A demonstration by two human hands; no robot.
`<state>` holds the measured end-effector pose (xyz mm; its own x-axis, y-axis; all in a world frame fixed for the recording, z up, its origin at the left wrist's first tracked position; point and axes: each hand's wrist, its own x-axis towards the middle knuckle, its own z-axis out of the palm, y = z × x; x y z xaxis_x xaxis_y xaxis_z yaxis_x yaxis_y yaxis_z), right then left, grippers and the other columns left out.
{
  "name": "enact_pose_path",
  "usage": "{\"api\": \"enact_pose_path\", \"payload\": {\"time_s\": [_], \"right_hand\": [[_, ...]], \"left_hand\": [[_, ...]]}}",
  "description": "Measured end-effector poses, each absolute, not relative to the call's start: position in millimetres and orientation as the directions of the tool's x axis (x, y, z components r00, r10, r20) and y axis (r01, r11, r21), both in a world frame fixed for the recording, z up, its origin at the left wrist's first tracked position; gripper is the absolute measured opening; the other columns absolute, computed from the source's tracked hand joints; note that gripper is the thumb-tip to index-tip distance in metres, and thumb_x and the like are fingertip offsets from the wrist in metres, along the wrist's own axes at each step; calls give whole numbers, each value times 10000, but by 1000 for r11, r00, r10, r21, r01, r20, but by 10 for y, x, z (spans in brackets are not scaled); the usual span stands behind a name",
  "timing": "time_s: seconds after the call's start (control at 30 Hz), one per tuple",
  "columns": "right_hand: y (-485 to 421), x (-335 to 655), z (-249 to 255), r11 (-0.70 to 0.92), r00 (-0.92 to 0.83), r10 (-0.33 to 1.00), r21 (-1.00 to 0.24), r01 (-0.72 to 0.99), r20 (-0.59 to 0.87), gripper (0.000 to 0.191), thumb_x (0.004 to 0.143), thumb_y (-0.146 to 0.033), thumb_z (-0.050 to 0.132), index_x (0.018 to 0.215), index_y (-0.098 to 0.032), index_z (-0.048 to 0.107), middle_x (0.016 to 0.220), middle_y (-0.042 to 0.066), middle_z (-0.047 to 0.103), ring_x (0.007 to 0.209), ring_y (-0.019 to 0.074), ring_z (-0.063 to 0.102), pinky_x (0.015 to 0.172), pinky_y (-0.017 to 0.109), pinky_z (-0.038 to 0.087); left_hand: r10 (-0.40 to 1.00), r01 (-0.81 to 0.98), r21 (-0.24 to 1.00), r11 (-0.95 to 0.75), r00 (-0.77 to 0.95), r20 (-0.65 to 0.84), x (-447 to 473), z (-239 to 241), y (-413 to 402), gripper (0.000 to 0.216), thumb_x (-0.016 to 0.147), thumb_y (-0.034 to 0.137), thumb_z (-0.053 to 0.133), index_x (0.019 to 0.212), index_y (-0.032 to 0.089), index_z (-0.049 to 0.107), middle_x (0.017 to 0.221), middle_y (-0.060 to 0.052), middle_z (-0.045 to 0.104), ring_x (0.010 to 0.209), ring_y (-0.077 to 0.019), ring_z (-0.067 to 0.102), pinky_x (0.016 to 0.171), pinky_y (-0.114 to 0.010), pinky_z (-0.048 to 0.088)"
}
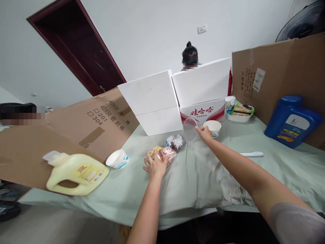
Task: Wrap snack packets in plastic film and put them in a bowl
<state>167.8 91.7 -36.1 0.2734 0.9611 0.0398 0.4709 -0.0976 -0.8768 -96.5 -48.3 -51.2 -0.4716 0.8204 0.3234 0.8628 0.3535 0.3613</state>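
Note:
My right hand (204, 133) pinches the rim of a clear plastic cup (190, 130), which is tilted above the cloth. Just to its right stands a white paper bowl (214, 128) with a blue pattern, partly behind my fingers. My left hand (156, 163) lies over wrapped snack packets (169, 154), touching them with its fingers spread; a yellow wrapper shows beyond the fingers. Right behind them sit more snack packets (177, 141) in shiny clear and blue wrapping. What lies under my left palm is hidden.
A second paper bowl (118, 159) and a pale yellow jug (78, 174) stand at left. At right are a blue jug (293, 122), a white-handled utensil (252, 154) and a white tray (238, 117) of packets. White boxes (154, 95) and cardboard (93, 125) wall the table; people sit beyond.

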Motion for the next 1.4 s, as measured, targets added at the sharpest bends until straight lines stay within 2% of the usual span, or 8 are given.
{"api": "enact_pose_path", "payload": {"time_s": [0.17,0.33,0.6,0.7,0.8,0.93,1.1,1.4], "right_hand": [[1110,1917,-406,-207,212,970,-855,476,-117,387,933,-513,457,911,-166,626,930,126,664,914,258,629,793,384,481],[1049,2033,-532,-254,103,967,-832,493,-234,344,930,-359,573,1218,-170,560,1201,84,587,993,198,608,839,414,535],[236,2418,-624,-31,-31,998,-810,585,-60,261,897,-377,531,761,-177,627,813,41,714,766,174,644,673,263,453],[-116,2776,-596,19,-20,1000,-753,658,8,186,839,-372,585,810,-200,647,884,50,716,833,215,630,725,299,434],[-390,3179,-609,96,-22,989,-512,853,148,204,822,-346,588,937,-203,676,1026,95,701,1027,289,578,854,372,410],[-617,3530,-699,9,21,988,-187,982,156,320,803,-242,582,1113,-225,659,1195,118,646,1118,325,530,887,431,386],[-653,3521,-708,46,-43,994,-28,999,101,275,865,-117,452,1020,-194,666,1001,125,668,979,278,583,852,395,377],[-610,2648,-309,490,-468,868,-453,745,167,328,853,-98,445,1131,-199,588,1104,87,585,873,170,616,785,280,459]], "left_hand": [[803,911,251,329,-409,433,-823,-458,-531,650,870,563,488,1393,181,448,1494,-217,321,1374,-451,252,1032,-715,206],[843,951,192,244,-306,444,-722,-476,-575,596,872,493,519,1374,175,467,1474,-205,373,1381,-418,271,1066,-693,182],[925,997,68,33,-56,375,-788,-504,-476,513,813,163,564,1316,261,538,1384,-114,534,1338,-311,406,1144,-621,52],[879,985,170,-26,-59,473,-787,-415,-465,432,841,143,493,1246,252,597,1266,-104,623,1229,-289,516,1162,-578,81],[809,900,420,-115,-160,565,-650,-354,-482,376,892,279,477,1244,217,593,1208,-103,650,1185,-276,549,1120,-482,290],[879,625,757,-188,-237,414,-211,-505,-468,406,927,445,425,1154,164,610,1058,-89,689,1019,-226,634,932,-354,483],[956,599,788,-141,-124,265,288,-867,-474,277,843,386,560,972,153,637,874,-76,686,846,-239,660,830,-383,521],[846,695,567,-443,114,521,167,-996,-550,288,919,254,438,1158,172,577,1203,-129,580,1165,-240,541,1022,-425,440]]}}
